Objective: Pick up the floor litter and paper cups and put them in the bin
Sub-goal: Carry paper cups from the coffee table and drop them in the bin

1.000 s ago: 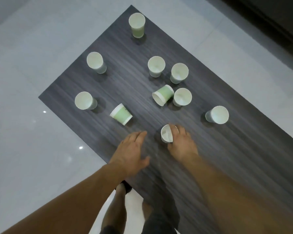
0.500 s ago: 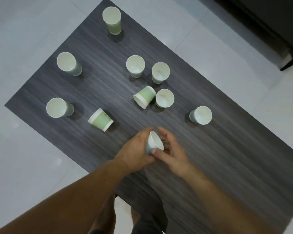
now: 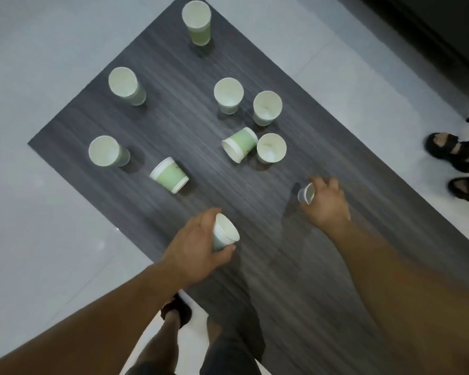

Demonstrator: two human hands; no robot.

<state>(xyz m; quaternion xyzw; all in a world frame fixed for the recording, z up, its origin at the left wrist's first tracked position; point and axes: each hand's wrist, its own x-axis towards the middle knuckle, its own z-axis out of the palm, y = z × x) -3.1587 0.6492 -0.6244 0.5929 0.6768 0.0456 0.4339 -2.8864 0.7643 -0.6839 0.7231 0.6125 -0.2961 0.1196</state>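
So, left hand point(image 3: 198, 247) grips a pale-green, white-rimmed paper cup point(image 3: 225, 235) lower centre; right hand point(image 3: 326, 204) clutches a second cup point(image 3: 306, 192).

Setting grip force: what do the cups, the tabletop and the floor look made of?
Cups: thin paper, matte, by the rolled white rims and green printed walls; any inner coating can't be told. Tabletop: dark grey wood-grain, matte, probably laminate; streaky printed-looking grain. Floor: pale tiles, glossy, likely ceramic; joint lines and light glints.
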